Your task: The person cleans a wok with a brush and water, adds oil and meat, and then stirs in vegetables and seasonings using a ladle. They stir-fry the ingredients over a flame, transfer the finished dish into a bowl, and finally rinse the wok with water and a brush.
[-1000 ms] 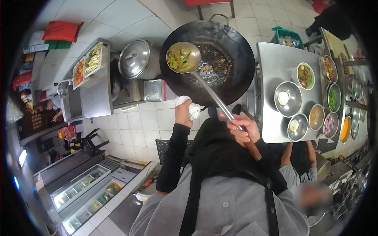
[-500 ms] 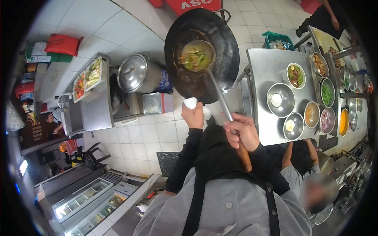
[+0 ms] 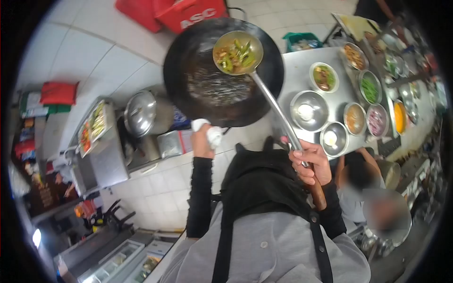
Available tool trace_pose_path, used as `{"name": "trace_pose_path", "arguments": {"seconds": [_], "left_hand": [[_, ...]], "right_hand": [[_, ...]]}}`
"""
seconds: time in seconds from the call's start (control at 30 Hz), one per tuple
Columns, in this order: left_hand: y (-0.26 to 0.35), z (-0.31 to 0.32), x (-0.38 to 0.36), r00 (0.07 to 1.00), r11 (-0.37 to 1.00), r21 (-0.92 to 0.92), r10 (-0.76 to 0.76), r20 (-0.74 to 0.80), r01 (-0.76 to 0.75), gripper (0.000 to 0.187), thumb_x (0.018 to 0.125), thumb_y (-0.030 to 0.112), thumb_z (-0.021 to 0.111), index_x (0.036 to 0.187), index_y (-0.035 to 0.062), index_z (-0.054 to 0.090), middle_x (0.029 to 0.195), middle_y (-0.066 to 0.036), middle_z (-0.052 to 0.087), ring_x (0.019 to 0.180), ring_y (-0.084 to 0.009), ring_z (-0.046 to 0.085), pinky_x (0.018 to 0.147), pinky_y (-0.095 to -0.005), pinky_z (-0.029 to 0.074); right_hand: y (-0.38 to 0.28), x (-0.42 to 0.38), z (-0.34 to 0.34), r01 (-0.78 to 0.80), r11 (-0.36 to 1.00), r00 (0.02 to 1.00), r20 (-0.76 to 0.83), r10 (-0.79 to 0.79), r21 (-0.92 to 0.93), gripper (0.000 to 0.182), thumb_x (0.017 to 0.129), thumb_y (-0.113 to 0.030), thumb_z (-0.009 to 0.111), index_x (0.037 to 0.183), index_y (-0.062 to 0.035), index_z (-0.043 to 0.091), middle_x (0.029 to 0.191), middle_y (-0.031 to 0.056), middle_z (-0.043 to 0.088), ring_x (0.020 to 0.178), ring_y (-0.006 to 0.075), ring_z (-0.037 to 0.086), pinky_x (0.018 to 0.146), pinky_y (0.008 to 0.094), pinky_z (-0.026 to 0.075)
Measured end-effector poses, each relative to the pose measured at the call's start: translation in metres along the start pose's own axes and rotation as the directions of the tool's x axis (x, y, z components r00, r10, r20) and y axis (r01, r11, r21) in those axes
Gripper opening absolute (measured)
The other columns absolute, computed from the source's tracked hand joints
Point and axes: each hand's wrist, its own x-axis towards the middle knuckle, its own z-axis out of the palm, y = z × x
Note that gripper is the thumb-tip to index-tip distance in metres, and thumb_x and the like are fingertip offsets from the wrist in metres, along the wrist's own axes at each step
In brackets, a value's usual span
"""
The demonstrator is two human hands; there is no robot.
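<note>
My left hand (image 3: 202, 143) is closed on a folded white cloth (image 3: 214, 137) at the near rim of a large black wok (image 3: 177, 89); whether a wok handle lies inside the cloth is hidden. My right hand (image 3: 311, 162) grips the long metal handle of a ladle (image 3: 276, 106), near its brown wooden end. The ladle's round bowl is over the far right part of the wok. In that bowl lies food (image 3: 238, 56) with green slices and brown bits. The wok's inside looks dark and wet, with shiny streaks.
On the right, a steel table (image 3: 295, 66) carries several bowls, including a steel bowl (image 3: 309, 111) with white contents. A person (image 3: 354, 188) is beyond my right arm. A lidded pot (image 3: 140, 113) stands left, red bags (image 3: 188, 16) beyond the wok.
The wok and my left hand have shifted left in view, and the wok's inside shows wider. The ladle now appears higher over the wok, with less liquid visible around the food.
</note>
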Motion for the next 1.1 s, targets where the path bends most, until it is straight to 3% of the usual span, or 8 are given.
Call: {"name": "trace_pose_path", "arguments": {"seconds": [0.1,0.23,0.3,0.43,0.63,0.93,1.07,1.1], "left_hand": [[0.014,0.018,0.003,0.993,0.998,-0.018,-0.055,0.1,0.058,0.004,0.082,0.007,0.061,0.081,0.0038,0.064,0.075,-0.006,0.063,0.065,-0.0179,0.066,0.056,-0.0325,0.052],[0.016,0.045,0.013,0.988,1.0,-0.001,-0.008,0.153,0.008,0.005,0.082,0.007,0.061,0.081,0.0033,0.064,0.077,-0.007,0.065,0.065,-0.0196,0.067,0.056,-0.0326,0.053],[0.013,0.061,0.016,0.99,1.0,-0.016,-0.013,0.137,0.015,0.005,0.083,0.008,0.062,0.082,0.0032,0.064,0.077,-0.007,0.065,0.065,-0.0196,0.067,0.056,-0.0325,0.053],[0.002,0.082,0.023,0.986,1.0,-0.024,-0.001,0.165,0.005,0.005,0.083,0.008,0.064,0.083,0.0029,0.064,0.077,-0.007,0.065,0.065,-0.0195,0.066,0.057,-0.0332,0.052],[-0.017,0.113,0.028,0.988,1.0,-0.008,0.001,0.154,0.0,0.002,0.08,0.003,0.059,0.08,0.0044,0.061,0.075,-0.003,0.061,0.062,-0.0166,0.063,0.054,-0.0322,0.049],[-0.011,0.15,-0.001,0.994,0.996,0.05,0.069,0.087,-0.074,0.005,0.079,0.004,0.061,0.075,0.0048,0.06,0.07,-0.002,0.058,0.059,-0.0158,0.06,0.053,-0.0333,0.046],[-0.023,0.146,0.014,0.99,0.997,0.054,0.044,0.135,-0.052,0.002,0.079,0.004,0.06,0.077,0.0035,0.061,0.072,-0.003,0.059,0.06,-0.0169,0.061,0.054,-0.0343,0.047],[-0.026,0.147,0.016,0.989,0.997,0.056,0.049,0.138,-0.057,0.002,0.081,0.005,0.06,0.079,0.0043,0.061,0.072,-0.003,0.059,0.06,-0.0167,0.061,0.053,-0.0339,0.048]], "right_hand": [[-0.015,-0.039,-0.02,0.177,0.908,0.938,-0.214,-0.272,-0.379,0.049,0.089,0.002,0.058,0.137,0.0067,0.051,0.075,0.0056,0.056,0.038,0.0069,0.042,0.031,0.0227,0.034],[-0.003,-0.046,-0.077,0.107,0.46,0.68,-0.273,-0.681,-0.881,0.05,0.085,0.0,0.059,0.134,0.0099,0.053,0.08,0.0171,0.07,0.041,0.0139,0.055,0.04,0.0281,0.043],[-0.005,-0.047,-0.118,-0.06,0.207,0.605,-0.2,-0.771,-0.977,0.052,0.076,-0.005,0.062,0.126,0.009,0.06,0.064,0.0203,0.064,0.043,0.0153,0.058,0.049,0.0315,0.048],[0.008,-0.041,-0.16,-0.078,0.055,0.536,-0.088,-0.84,-0.995,0.053,0.074,-0.005,0.064,0.127,0.0015,0.063,0.061,0.0194,0.06,0.047,0.017,0.06,0.05,0.0324,0.048],[0.022,-0.042,-0.163,-0.068,0.057,0.481,-0.083,-0.873,-0.996,0.056,0.075,-0.006,0.063,0.129,0.0061,0.059,0.074,0.0194,0.065,0.062,0.0101,0.056,0.06,0.0282,0.048],[0.027,-0.055,-0.164,0.044,0.006,0.461,0.014,-0.887,-0.999,0.053,0.077,0.0,0.06,0.13,0.0066,0.057,0.084,0.0214,0.067,0.074,0.0198,0.064,0.071,0.0296,0.05],[0.023,-0.059,-0.161,-0.043,0.125,0.549,-0.129,-0.826,-0.991,0.053,0.078,0.002,0.06,0.13,0.0085,0.056,0.086,0.0233,0.067,0.078,0.0213,0.066,0.074,0.0286,0.051],[0.02,-0.062,-0.159,-0.073,0.111,0.538,-0.133,-0.832,-0.991,0.049,0.078,0.003,0.06,0.128,0.0045,0.06,0.087,0.0216,0.069,0.06,0.0277,0.062,0.072,0.0345,0.052]]}}
